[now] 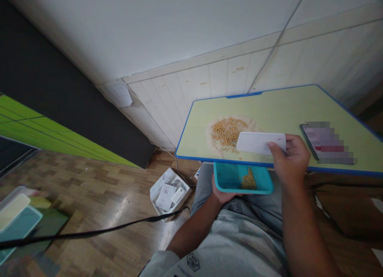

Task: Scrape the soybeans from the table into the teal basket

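My right hand grips a flat white scraper card by its right end, with the thumb on top. The card's left edge meets a pile of yellow soybeans, which lies among a pale grain that looks like rice on the tabletop. Below the table's front edge, my left hand holds a teal plastic container from its left side and underneath. Some soybeans are heaped in it, right of its middle. The fingers under the container are mostly hidden.
A pale green folding table with a blue rim stands against the wall. At its right lies a phone-like device, its screen pixelated. An open white box with cables sits on the floor. Plastic bins and a black strap are on the left.
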`<state>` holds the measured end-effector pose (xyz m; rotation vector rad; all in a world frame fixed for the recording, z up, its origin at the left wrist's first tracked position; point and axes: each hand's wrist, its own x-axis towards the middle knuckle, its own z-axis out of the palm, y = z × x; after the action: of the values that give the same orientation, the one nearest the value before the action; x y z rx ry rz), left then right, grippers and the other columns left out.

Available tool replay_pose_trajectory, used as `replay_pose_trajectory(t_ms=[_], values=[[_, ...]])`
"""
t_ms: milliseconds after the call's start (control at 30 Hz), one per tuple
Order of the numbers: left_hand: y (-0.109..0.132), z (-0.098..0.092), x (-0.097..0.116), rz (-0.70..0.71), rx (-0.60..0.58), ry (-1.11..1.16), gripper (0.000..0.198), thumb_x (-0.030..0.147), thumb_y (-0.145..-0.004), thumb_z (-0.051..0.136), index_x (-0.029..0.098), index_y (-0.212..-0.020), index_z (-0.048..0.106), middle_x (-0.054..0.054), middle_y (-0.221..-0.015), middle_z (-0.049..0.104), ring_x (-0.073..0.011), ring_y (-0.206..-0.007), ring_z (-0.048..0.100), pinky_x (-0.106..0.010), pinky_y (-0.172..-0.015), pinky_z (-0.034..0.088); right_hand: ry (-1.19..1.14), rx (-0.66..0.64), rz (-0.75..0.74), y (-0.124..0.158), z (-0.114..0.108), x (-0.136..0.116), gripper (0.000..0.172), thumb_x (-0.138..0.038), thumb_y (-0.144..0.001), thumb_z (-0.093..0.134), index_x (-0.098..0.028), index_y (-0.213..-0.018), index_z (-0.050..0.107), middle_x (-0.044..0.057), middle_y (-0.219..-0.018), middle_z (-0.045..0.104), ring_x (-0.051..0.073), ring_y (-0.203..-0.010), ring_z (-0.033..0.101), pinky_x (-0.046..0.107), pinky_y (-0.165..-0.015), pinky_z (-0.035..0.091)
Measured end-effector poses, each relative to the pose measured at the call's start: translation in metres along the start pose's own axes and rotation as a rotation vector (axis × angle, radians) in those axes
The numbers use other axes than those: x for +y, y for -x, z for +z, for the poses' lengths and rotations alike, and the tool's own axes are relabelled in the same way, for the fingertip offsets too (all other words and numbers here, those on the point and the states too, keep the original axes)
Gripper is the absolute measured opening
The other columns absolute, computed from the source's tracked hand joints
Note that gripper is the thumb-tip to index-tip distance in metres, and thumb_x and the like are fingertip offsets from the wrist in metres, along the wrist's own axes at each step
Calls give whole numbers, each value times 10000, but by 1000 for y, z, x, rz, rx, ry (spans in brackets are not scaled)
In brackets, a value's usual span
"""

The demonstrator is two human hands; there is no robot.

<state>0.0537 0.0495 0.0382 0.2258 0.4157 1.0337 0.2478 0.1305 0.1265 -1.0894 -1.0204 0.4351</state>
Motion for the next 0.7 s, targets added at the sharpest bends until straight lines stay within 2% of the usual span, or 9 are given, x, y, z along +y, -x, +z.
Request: replay_pose_trajectory(t_ms=[100,200,300,500,600,700], values=[[0,-3,0,-10,1,4,783,742,-1045,414,179,-1378,843,-178,-1748,633,-542,-1641,512,-859,-1378,215,-5,-5,-3,0,0,-2,321,-450,-774,919,-264,-937,714,7,-851,756,263,-795,727,375,-698,605],[-1,-5,0,-3,-8,11,792,737,-1059,387,173,-1385,838,-176,-1762,617,-530,-1646,511,-823,-1402,177,-4,-5,-5,1,1,-5,358,-488,-782,934,-270,-931,692,2,-850,745,265,-797,723,379,-697,608],[-1,-5,0,6,-6,9,792,726,-1067,373,178,-1420,823,-167,-1793,582,-492,-1666,502,-739,-1424,203,-9,-6,1,1,1,-6,376,-507,-781,942,-271,-929,689,2,-848,740,269,-806,726,391,-715,611],[0,-3,0,27,28,-2,777,668,-1077,364,186,-1538,765,-143,-1833,532,-440,-1721,446,-675,-1423,258,-9,-6,8,1,0,-7,392,-518,-775,946,-274,-938,685,2,-854,742,269,-811,723,391,-710,613],[1,-2,0,35,17,-2,790,671,-1090,343,191,-1572,744,-139,-1823,549,-445,-1725,436,-695,-1403,291,-2,1,2,0,0,-8,373,-506,-772,941,-272,-934,699,9,-854,746,271,-805,725,389,-700,610],[2,0,1,20,33,1,812,677,-1099,323,172,-1592,726,-163,-1818,551,-461,-1707,460,-722,-1411,265,8,10,1,0,0,-8,380,-519,-768,945,-273,-932,707,14,-845,748,279,-793,731,395,-685,607]])
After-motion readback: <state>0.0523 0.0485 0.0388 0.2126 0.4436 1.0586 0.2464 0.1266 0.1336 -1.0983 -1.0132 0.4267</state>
